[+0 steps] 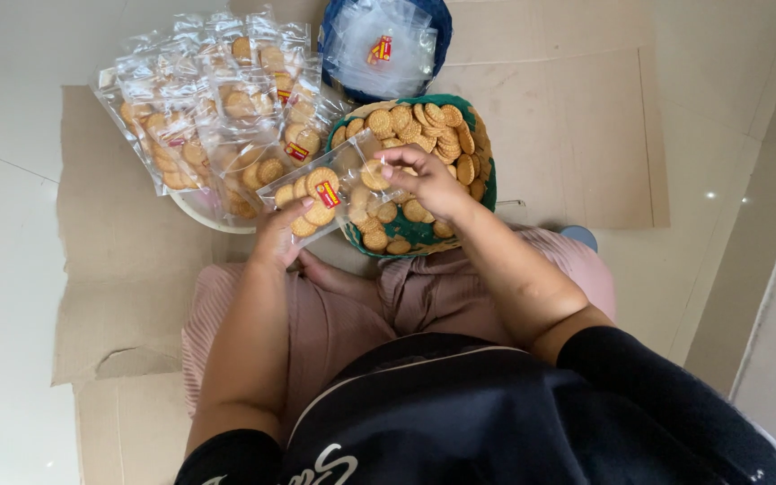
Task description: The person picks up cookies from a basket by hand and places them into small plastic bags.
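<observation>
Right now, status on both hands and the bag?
Left hand holds clear bag of biscuits. Right hand at bag mouth, over green basket. Filled bags piled left; nothing blocking.

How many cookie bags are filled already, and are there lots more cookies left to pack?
Done: a big heap of filled bags lies on the white tray, too overlapped to count. In hand: the left hand holds a partly filled clear bag while the right hand slips a cookie into it. Left: many loose cookies in the green basket, and empty bags in the blue basket.
</observation>
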